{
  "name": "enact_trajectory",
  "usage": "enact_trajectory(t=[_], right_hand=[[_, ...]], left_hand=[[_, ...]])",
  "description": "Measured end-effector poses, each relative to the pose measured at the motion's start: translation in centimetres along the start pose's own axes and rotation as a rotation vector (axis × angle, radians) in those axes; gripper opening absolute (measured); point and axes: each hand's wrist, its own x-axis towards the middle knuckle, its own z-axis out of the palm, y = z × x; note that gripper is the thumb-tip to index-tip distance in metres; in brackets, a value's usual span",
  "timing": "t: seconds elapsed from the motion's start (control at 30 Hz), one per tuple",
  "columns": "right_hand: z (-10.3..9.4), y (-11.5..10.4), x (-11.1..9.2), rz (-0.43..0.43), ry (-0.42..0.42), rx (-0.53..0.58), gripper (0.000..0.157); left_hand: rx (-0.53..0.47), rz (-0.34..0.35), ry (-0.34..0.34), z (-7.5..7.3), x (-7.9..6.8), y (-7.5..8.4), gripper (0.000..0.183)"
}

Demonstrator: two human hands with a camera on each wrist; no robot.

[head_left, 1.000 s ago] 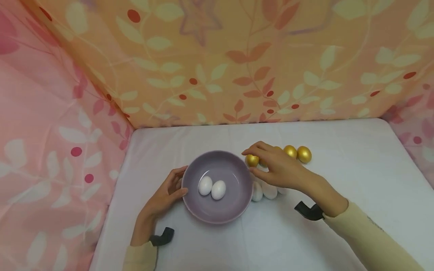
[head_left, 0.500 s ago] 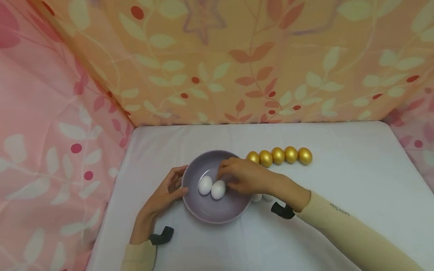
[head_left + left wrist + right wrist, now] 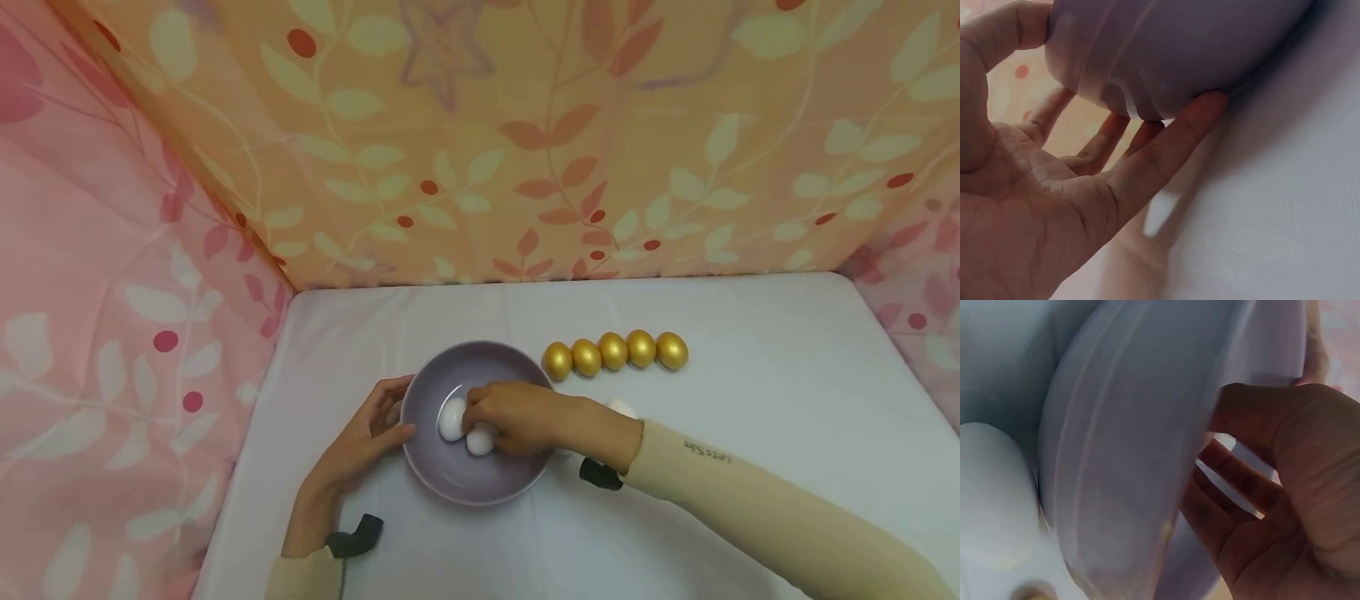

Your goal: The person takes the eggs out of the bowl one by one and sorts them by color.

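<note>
A purple bowl [image 3: 442,482] stands on the white cloth, and two white eggs [image 3: 452,419] lie inside it. My left hand [image 3: 363,442] holds the bowl's left side, thumb at the rim and fingers against the outer wall; the left wrist view shows the fingertips [image 3: 1207,107] on the wall. My right hand [image 3: 517,417] reaches over the right rim into the bowl. Its fingers and thumb are curled round the right-hand egg [image 3: 480,442], partly hiding it. From the right wrist camera, the bowl's wall [image 3: 1129,437] covers most of what those fingers hold.
Several golden eggs [image 3: 613,352] form a row right of the bowl, the nearest close to its rim. Another white egg [image 3: 621,408] shows behind my right forearm, and one [image 3: 994,497] lies beside the bowl. Patterned cloth walls [image 3: 420,167] enclose the table's back and sides.
My right hand has moved left from the golden eggs into the bowl and down onto the right-hand white egg. My left hand stays on the bowl.
</note>
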Motion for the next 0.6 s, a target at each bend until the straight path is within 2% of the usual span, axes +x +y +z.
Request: enact_trajectory(t=[0.13,0.23,0.47,0.6], right_hand=[[0.3,0.0,0.6,0.004,-0.009,-0.019,0.024],[0.3,-0.1,0.9,0.013,-0.011,-0.024,0.020],[0.3,-0.4,1.2,0.022,-0.051,-0.034,0.033],[0.3,-0.4,1.2,0.026,-0.053,-0.020,0.029]], left_hand=[[-0.010,-0.024,0.004,0.0,-0.1,0.3,0.069],[-0.023,-0.017,-0.004,0.0,0.0,0.3,0.069],[-0.042,-0.012,-0.014,0.0,0.0,-0.1,0.068],[-0.040,-0.007,-0.014,0.0,-0.1,-0.2,0.068]])
